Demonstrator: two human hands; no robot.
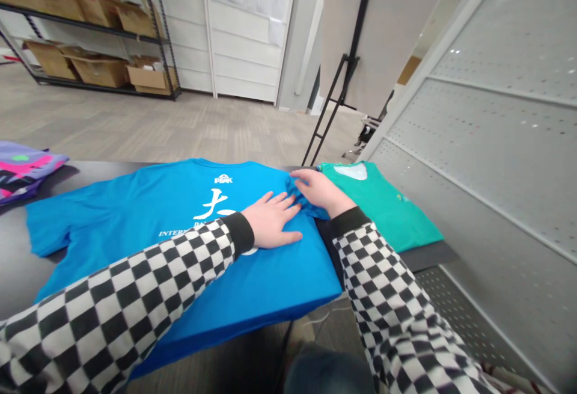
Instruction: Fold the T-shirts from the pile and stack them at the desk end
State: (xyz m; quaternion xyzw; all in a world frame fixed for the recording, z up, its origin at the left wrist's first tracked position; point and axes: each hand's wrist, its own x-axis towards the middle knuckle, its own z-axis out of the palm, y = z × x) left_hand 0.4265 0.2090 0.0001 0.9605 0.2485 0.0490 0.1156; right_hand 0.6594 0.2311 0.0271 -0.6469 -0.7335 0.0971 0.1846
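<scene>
A blue T-shirt [148,201] lies spread over the table, with a white PEAK logo and white lettering facing up. Its lower hem hangs over the near edge. My left hand [273,221] rests flat on the shirt, fingers apart, right of the lettering. At the sleeve on the right, my right hand [322,192] is closed on bunched blue fabric. Part of that sleeve is hidden beneath the hand. Beside it on the right lies a green T-shirt [392,207].
Purple and pink printed clothing [29,168] lies at the table's left end. A grey perforated panel [505,99] rises close on the right. Behind the table stand a black easel-like stand [333,105] and a shelf with several cardboard boxes [99,69].
</scene>
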